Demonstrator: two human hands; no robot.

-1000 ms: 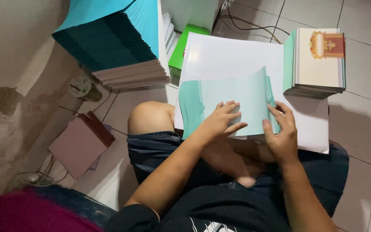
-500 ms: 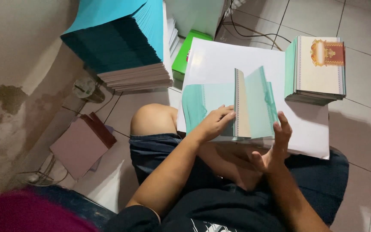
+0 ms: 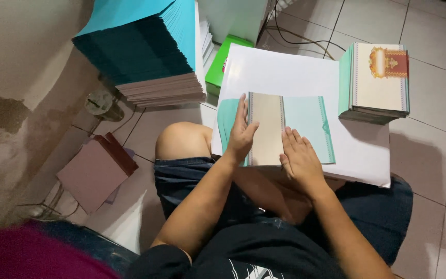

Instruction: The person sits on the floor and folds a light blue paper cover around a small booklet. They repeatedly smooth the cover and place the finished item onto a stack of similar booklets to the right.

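The raised flap now folded down, both hands, left hand (image 3: 241,135) and right hand (image 3: 299,156), are pressing open-palmed on the teal card (image 3: 305,121) atop the white sheet (image 3: 285,72), apparently creasing it.

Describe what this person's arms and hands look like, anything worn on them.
Both arms are bare from the upper arm down. The left hand and right hand wear no gloves; no rings, watch or bracelet show. Only the edge of a dark short sleeve shows on the left arm.
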